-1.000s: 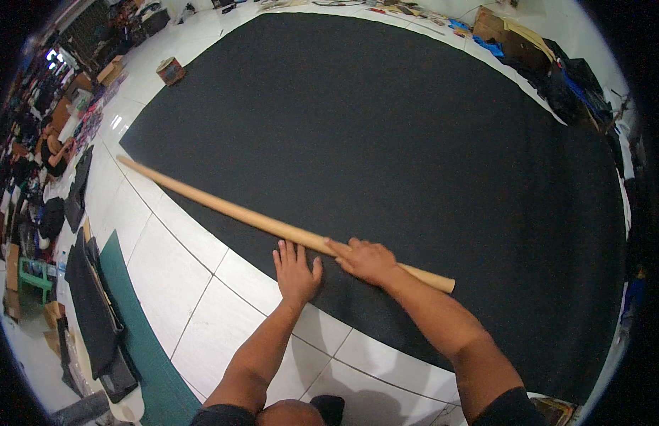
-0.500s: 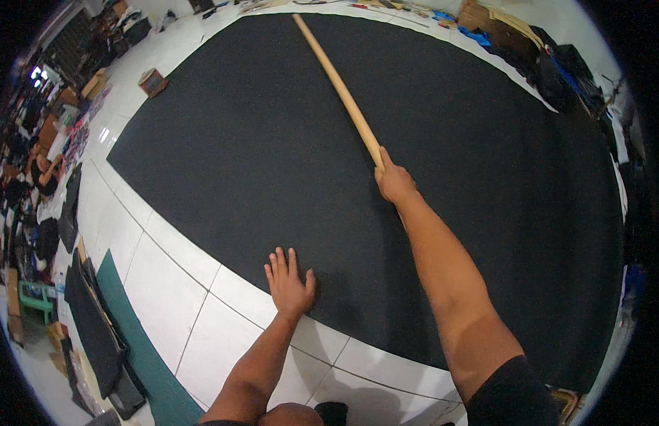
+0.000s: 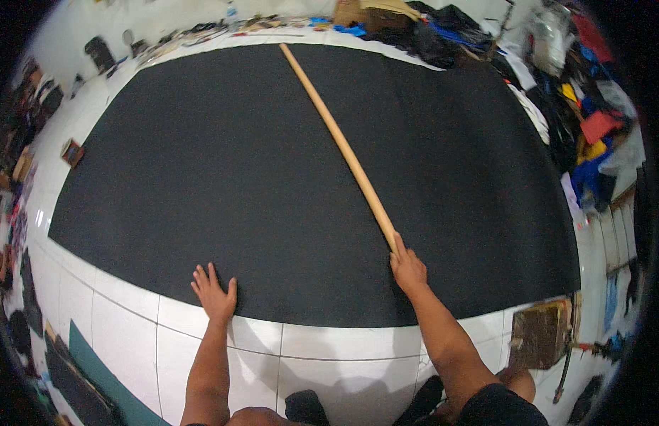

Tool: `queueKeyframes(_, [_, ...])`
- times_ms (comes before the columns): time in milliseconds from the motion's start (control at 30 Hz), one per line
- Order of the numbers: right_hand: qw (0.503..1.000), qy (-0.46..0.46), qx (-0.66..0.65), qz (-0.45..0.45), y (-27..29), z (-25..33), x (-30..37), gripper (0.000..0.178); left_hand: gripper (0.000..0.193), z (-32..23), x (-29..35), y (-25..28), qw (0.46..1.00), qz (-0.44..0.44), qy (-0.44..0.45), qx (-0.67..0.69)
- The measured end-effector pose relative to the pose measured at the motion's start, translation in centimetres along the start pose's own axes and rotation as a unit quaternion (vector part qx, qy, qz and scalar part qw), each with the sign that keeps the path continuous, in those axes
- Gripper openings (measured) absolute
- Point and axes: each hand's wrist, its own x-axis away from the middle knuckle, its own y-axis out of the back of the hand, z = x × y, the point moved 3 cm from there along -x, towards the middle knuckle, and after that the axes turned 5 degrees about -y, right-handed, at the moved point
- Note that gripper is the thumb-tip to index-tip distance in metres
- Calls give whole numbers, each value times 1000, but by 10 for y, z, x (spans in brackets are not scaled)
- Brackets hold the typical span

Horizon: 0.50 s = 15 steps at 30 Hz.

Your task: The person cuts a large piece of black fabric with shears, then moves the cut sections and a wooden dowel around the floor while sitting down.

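A large sheet of black fabric-like material [image 3: 294, 177] lies spread over the white tiled floor. Across it runs a long, pale brown tube or pole [image 3: 341, 145], slanting from the far edge toward me. My right hand [image 3: 409, 270] is closed around the tube's near end, low over the sheet. Near the sheet's front edge, my left hand [image 3: 215, 295] rests flat with its fingers spread, holding nothing.
A small box [image 3: 72, 153] sits at the sheet's left edge. A brown board-like piece [image 3: 541, 334] lies at the near right. Plastic bags and scraps [image 3: 592, 135] heap up along the right. A green sheet [image 3: 105, 380] lies at the lower left, beside dark folded material.
My right hand has drawn back toward me along with the tube, whose far end now lies short of the sheet's far edge region. The view has turned right; my left hand stays flat.
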Motion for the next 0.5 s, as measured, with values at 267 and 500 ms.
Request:
queueKeyframes(267, [984,-103,-132,-56,5,-182,82,65,75,-13,42,-4,999,35,22,-30])
queueKeyframes(500, [989,-118,-86,-22,28,-136,93,63,76,0,53,-6,999,16,2,-46])
